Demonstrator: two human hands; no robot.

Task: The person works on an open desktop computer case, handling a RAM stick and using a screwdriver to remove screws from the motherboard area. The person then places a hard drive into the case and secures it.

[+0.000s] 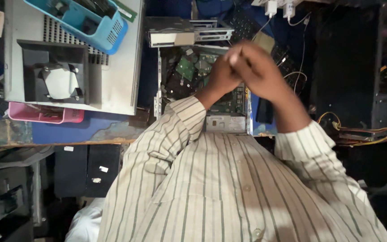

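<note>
So the two hands are pressed together above the open computer case (204, 85), left hand (222, 74) and right hand (258, 74) clasped or rubbed palm to palm. They're blurred, so whether anything small is pinched between them can't be told; nothing is seen sticking out. The case itself isn't touched at all, it's just hovered over.

The case is laid flat on the blue bench right in front of the striped shirt (229, 188), with its green circuit board (229, 101) exposed inside. That board is probably best treated as stiff but fragile, and would be better gripped by its bare edges than by the chips. The metal frame looks heavy-ish and sharp-edged, so its rim (159, 80) is where it'd be lifted from.

A drive bay bracket (189, 32) is seen just beyond the case. Off to the left, a grey panel (117, 67) is topped by a blue plastic basket (92, 20), with a pink tray (45, 114) poking out underneath. Loose yellow wires (363, 134) are bundled to the right.
</note>
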